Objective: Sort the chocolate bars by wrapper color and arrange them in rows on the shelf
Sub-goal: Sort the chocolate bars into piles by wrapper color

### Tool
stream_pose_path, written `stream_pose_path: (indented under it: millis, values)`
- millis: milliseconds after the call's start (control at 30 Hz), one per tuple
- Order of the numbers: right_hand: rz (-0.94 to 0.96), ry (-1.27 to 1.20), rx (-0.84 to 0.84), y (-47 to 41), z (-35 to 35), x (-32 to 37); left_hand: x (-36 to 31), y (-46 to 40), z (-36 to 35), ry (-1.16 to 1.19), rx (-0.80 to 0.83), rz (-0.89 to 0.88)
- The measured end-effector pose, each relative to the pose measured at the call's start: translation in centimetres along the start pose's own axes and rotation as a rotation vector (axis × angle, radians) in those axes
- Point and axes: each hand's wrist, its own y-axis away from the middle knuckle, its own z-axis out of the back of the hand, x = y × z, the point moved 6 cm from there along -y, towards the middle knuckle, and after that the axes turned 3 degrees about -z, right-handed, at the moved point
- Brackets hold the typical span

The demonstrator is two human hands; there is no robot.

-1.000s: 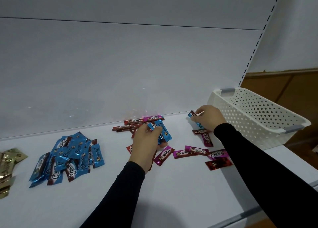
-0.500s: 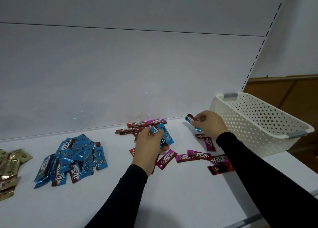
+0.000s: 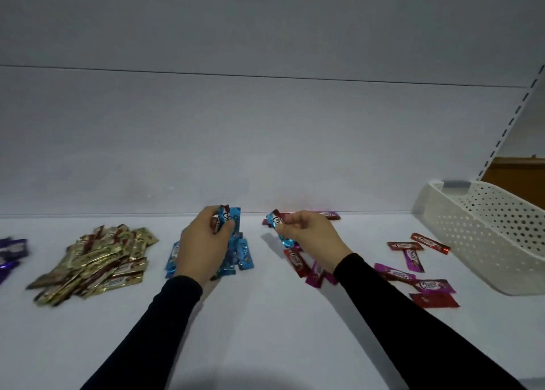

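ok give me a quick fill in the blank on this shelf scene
1. Each hand holds bars in ____ wrappers.
2. The left hand is above the ____ pile.
3. The gold pile lies to the ____ of the blue pile.
4. The white basket stands at the shelf's ____ end.

Missing words: blue; blue; left; right

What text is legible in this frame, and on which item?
"Choco": magenta bar lying on the shelf, the only wrapper that reads fairly clearly.
"C...": blue bar pinched in the right hand; the rest is covered.
Blue bars in the left hand: logo partly hidden, unreadable.
Gold pile, red bars: logos too blurred.
Basket: no text.
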Motion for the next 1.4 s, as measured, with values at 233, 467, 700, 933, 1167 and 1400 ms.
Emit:
stream_pose_path:
  millis: [233, 467, 700, 933, 1167, 1400]
  values:
    - [0.014, 0.066, 0.058, -1.4, -9.3, 1.2, 4.0, -2.4, 3.1, -0.361, 0.057, -0.014]
    - [0.249, 0.485, 0.063, 0.4, -9.0, 2.3, 5.5, -2.8, 2.1, -0.559, 0.213, 0.035]
    - [0.292, 0.44, 0.001, 3.0, -3.0, 1.7, 2.4, -2.0, 1.7, -0.503, 0.193, -0.045]
    - [0.262, 0.442, -0.118, 6.8, 5.3, -0.9, -2.3, 2.3, -4.7, -0.402, 0.361, -0.283]
    - [0.118, 0.555, -0.332, 9.6, 14.3, -4.4, -4.4, 6.7, -11.8, -0.578, 0.544, -0.373]
    - [0.096, 0.584, -0.326, 9.6, 15.6, -5.8, -4.3, 9.2, -15.3, -0.613, 0.714, -0.452]
